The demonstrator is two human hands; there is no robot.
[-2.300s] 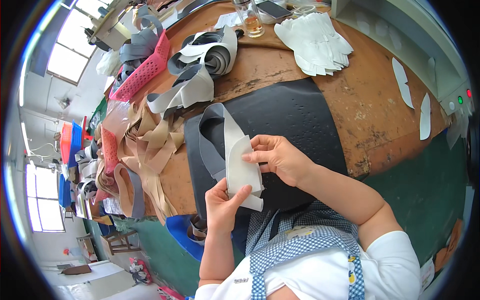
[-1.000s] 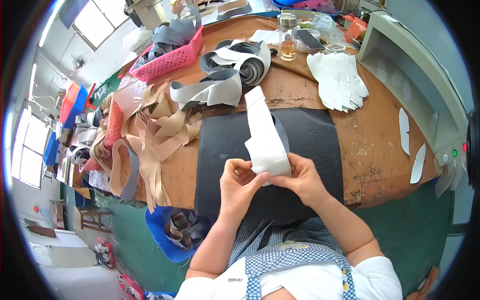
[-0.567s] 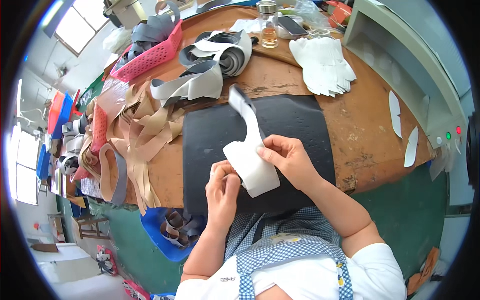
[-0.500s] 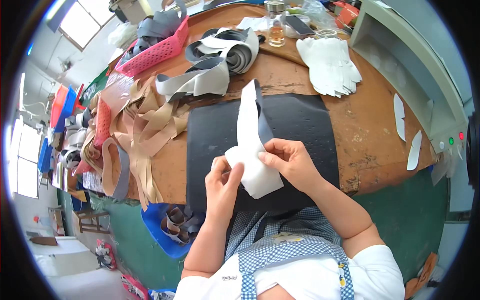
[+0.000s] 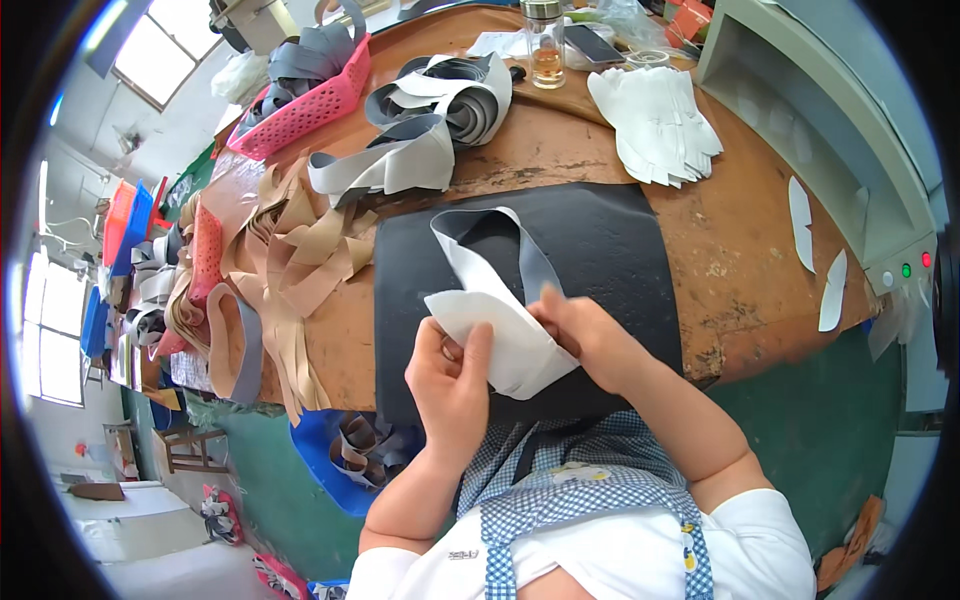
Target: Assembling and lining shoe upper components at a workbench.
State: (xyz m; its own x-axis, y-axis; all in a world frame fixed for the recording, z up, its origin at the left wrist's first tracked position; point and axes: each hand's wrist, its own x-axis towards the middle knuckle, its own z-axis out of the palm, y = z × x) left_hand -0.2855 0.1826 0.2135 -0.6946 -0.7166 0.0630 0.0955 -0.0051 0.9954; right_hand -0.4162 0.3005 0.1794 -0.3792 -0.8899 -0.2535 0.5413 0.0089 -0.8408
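Note:
A band of sheet material [image 5: 480, 272], white on one face and grey on the other, arches in a loop above the black mat [image 5: 610, 235]. Its broad white end [image 5: 500, 335] lies between my two hands. My left hand [image 5: 452, 385] pinches this end at its left edge, thumb on top and fingers beneath. My right hand [image 5: 592, 345] is closed at the right edge, where the grey side of the loop comes down. The right fingertips are partly hidden and slightly blurred.
Tan strips [image 5: 300, 260] lie left of the mat, with rolled grey-white strips [image 5: 440, 125] behind. A pink basket [image 5: 320, 100] holds grey strips. White cut pieces [image 5: 655, 125], a glass bottle [image 5: 545, 50] and a phone [image 5: 592, 45] sit at the back. Right stands a grey machine [image 5: 850, 130].
The upright band has bent over into an open loop, its top further left and lower. My right hand has shifted slightly right, and the white end has turned.

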